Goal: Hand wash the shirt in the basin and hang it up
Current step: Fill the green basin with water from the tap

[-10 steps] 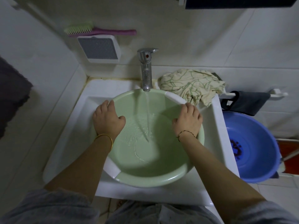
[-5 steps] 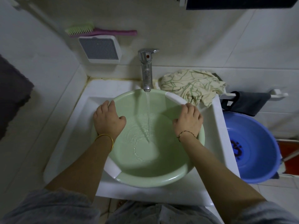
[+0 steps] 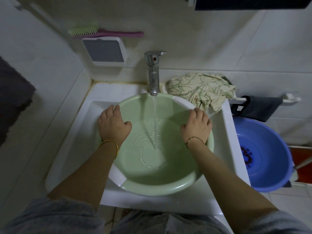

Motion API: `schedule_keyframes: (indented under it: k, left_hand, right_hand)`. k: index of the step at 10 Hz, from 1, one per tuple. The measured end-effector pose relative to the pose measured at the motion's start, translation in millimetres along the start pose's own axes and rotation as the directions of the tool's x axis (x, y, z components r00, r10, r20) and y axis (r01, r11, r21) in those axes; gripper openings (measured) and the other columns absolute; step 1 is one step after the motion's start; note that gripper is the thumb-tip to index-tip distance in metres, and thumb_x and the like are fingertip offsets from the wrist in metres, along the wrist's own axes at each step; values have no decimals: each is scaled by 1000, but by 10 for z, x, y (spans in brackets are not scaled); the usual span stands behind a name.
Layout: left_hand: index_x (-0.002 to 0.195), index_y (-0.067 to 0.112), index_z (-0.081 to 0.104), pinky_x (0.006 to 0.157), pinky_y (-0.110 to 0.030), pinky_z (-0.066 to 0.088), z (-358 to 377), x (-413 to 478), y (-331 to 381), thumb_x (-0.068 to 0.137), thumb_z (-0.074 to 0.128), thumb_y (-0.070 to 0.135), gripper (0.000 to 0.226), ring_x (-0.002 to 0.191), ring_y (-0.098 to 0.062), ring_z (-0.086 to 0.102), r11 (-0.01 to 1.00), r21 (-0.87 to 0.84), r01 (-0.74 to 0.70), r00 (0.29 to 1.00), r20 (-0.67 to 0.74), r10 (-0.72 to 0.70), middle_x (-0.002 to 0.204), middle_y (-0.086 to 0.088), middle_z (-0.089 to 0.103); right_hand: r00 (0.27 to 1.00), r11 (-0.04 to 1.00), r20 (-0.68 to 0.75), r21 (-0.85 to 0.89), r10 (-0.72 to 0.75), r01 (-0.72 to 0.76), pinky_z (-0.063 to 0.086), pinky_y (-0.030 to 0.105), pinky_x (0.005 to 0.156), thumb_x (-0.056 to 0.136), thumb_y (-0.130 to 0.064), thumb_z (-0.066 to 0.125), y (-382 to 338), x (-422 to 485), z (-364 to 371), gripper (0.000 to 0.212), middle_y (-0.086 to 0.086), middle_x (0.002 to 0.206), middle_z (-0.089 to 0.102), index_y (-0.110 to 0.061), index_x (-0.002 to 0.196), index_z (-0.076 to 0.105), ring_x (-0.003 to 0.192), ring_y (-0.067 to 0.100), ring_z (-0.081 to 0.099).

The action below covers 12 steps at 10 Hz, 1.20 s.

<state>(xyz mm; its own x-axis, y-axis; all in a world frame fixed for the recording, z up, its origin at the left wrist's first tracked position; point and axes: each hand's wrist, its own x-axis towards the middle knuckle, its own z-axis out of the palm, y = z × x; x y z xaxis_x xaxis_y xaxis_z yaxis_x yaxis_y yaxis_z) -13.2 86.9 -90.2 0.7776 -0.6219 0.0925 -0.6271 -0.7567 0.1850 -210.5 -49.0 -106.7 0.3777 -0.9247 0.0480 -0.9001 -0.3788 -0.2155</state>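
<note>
Two hands grip the rim of the green basin (image 3: 152,189), left hand (image 3: 113,125) on its left side, right hand (image 3: 196,126) on its right, fingers (image 3: 111,109) curled over the edge, while the tap (image 3: 153,73) runs water (image 3: 152,144) into it and the crumpled shirt (image 3: 200,89) lies on the sink (image 3: 225,132) at its far right corner.
</note>
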Motion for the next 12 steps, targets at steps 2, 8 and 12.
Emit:
schedule_keyframes:
  k: [2, 8, 12]
  left_hand:
    - [138, 7, 42, 105, -41, 30, -3, -2, 1, 72, 63, 24, 71, 128, -34, 39, 1000, 3, 1, 1000, 3, -1, 144, -14, 41]
    - [139, 8, 41, 104, -40, 30, -15, -2, 5, 72, 63, 25, 72, 129, -33, 37, 1000, 15, 8, 1000, 11, -8, 146, -13, 39]
    - [139, 8, 40, 105, -40, 29, -7, 2, 0, 74, 63, 27, 72, 130, -32, 37, 1000, 15, 7, 1000, 14, -8, 146, -13, 39]
  right_hand:
    - [1000, 1000, 1, 3, 0, 0, 21, 42, 108, 83, -27, 59, -4, 3, 0, 55, 7, 146, 34, -10, 133, 41, 136, 28, 26]
    - [1000, 1000, 0, -12, -6, 6, 22, 42, 107, 83, -27, 60, 0, 5, 7, 56, 8, 145, 34, -8, 133, 41, 135, 28, 27]
    - [1000, 1000, 1, -12, -8, 8, 22, 42, 106, 82, -26, 59, 6, 7, 16, 56, 8, 145, 35, -8, 132, 42, 135, 28, 27]
